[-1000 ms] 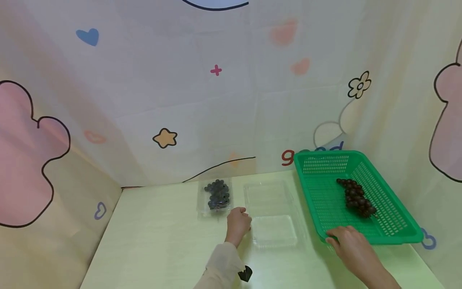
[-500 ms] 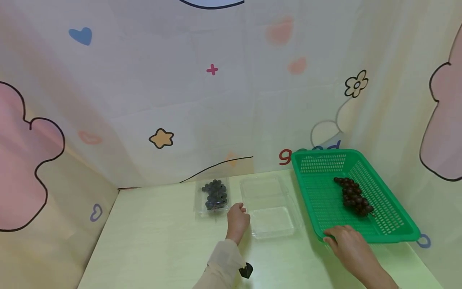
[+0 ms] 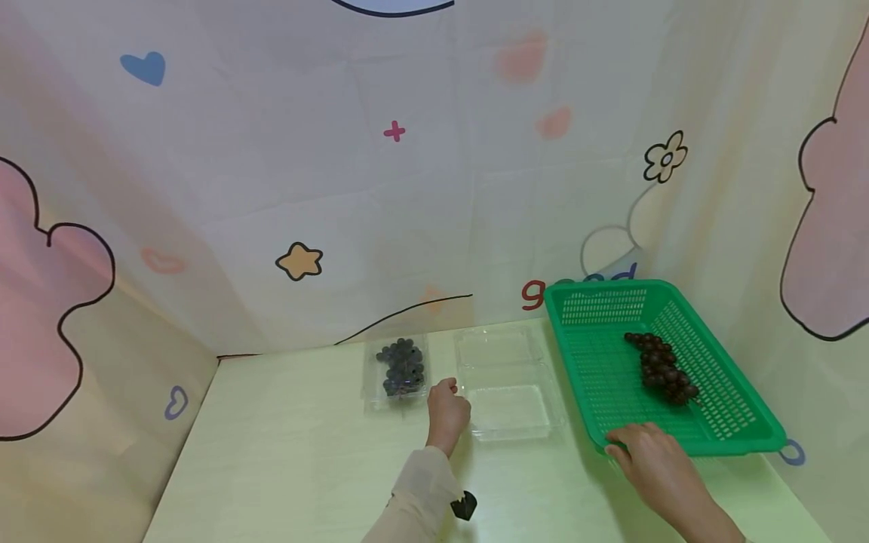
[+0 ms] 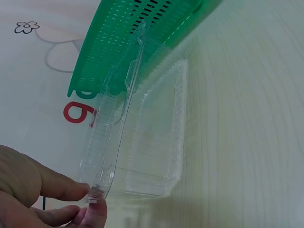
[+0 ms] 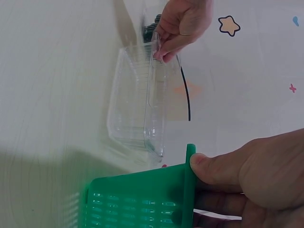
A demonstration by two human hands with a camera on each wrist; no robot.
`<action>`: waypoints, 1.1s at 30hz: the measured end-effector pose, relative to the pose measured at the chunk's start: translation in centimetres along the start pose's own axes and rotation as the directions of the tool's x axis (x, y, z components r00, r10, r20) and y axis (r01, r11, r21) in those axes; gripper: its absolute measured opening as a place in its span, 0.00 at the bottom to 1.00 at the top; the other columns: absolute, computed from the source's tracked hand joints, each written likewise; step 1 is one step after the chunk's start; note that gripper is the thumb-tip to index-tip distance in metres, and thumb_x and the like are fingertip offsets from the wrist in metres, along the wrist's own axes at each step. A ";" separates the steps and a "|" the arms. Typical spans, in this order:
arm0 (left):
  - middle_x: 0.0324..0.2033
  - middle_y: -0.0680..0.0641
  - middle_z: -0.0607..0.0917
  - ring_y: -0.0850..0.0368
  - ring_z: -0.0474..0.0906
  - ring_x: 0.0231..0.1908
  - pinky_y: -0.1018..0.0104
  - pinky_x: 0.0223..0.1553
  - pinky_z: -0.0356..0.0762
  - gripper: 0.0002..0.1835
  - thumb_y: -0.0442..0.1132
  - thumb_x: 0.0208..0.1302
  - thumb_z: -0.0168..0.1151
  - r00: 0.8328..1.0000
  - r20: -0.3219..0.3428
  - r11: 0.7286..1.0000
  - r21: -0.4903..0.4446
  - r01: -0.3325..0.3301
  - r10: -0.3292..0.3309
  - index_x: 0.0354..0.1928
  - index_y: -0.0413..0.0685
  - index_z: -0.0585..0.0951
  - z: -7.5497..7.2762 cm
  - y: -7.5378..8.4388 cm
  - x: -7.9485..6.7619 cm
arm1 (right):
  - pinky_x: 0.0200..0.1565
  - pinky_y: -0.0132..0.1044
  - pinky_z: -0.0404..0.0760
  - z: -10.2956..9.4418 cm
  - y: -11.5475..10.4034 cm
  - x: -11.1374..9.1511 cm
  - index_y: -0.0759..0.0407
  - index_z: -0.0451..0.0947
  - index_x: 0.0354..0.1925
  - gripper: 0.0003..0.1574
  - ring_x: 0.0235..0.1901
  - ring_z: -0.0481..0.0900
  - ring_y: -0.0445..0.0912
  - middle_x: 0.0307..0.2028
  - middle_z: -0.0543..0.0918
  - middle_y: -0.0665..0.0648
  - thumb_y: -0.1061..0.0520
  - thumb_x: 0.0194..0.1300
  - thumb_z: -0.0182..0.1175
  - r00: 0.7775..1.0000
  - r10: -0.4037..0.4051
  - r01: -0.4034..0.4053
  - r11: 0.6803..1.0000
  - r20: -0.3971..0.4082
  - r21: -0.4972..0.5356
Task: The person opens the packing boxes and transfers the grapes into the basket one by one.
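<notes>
Between left hand (image 3: 449, 413) and right hand (image 3: 652, 456), pinches a clear container (image 3: 511, 409) with the left — likely to steady it — and grips with the right a green basket (image 3: 736, 450) by its near corner, short of dark red grapes (image 3: 661, 369) inside.

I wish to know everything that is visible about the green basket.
The green basket looks like plastic: rectangular, open-topped, with a solid rim, slotted walls and a floor full of small holes. It stands open side up at the right side of the pale table, near the printed curtain. One bunch of dark red grapes lies inside, toward the right wall. The right hand grips its rim at the near left corner.
</notes>
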State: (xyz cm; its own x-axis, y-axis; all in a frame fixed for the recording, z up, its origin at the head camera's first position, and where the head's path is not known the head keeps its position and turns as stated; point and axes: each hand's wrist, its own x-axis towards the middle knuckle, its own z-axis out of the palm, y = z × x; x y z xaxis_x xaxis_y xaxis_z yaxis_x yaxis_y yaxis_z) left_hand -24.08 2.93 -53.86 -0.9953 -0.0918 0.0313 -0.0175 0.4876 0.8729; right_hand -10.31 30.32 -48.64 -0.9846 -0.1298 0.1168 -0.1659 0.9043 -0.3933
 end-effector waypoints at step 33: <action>0.54 0.35 0.79 0.40 0.78 0.53 0.45 0.53 0.79 0.20 0.29 0.71 0.59 0.991 0.006 0.991 0.003 -0.131 0.131 0.63 0.32 0.78 -7.4 0.6 -0.5 | 0.41 0.62 0.80 -0.3 0.0 0.4 0.62 0.88 0.45 0.09 0.43 0.82 0.61 0.41 0.88 0.58 0.60 0.67 0.69 0.997 0.057 -0.058 0.998 0.051 0.008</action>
State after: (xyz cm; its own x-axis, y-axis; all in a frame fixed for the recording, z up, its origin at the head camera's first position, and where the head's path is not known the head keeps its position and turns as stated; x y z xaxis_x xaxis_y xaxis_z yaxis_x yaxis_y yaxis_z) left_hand -22.92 -3.19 -49.76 -0.9895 -0.0218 0.1426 0.1130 0.4979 0.8598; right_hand -10.65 30.37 -48.35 -0.9940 -0.0983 0.0474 -0.1091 0.9072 -0.4064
